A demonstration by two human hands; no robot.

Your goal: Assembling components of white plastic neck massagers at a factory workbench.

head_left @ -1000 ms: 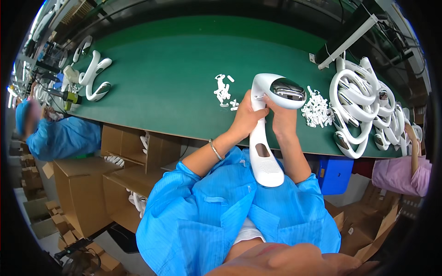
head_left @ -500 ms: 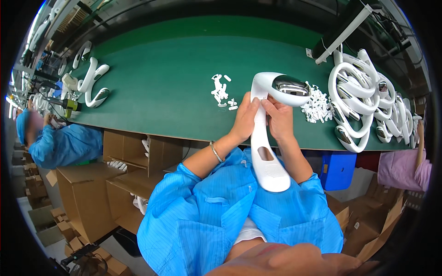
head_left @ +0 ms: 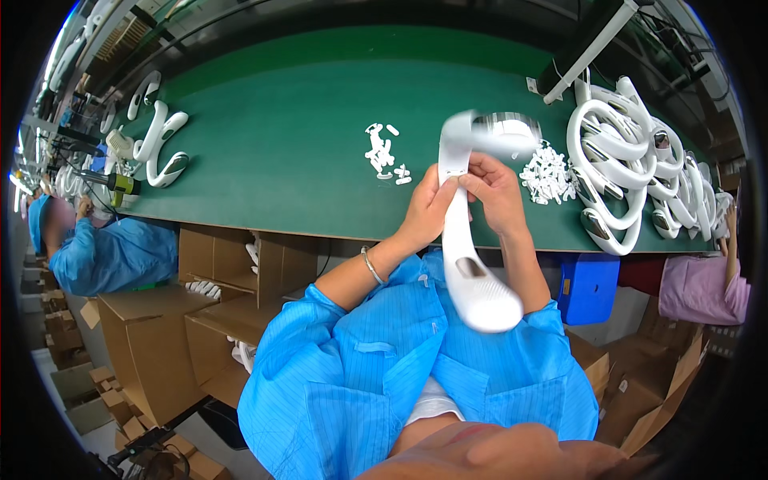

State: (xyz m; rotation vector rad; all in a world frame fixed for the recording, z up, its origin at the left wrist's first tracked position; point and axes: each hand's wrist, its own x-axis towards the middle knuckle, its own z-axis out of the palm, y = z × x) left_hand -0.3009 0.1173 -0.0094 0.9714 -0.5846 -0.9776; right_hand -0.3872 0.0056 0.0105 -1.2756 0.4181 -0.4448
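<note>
Both my hands hold one curved white plastic housing over the table's front edge. Its upper end hooks to the right and carries a shiny dark, mirror-like piece; its lower end is rounded with an oval opening. Motion blurs both ends. My left hand grips the neck from the left, thumb on the front. My right hand closes on the neck from the right, thumb beside the other thumb. Whether a small part sits under the thumbs is hidden. Small white plastic pieces lie heaped just right of my right hand.
A smaller scatter of white pieces lies on the green table. Similar white housings pile up at the right; a few lie at the left. Cardboard boxes and a blue bin stand below. A co-worker sits left.
The housing has tilted in my hands: its lower end has swung right and the hooked top has turned, blurring. My right hand has shifted slightly right along with it.
</note>
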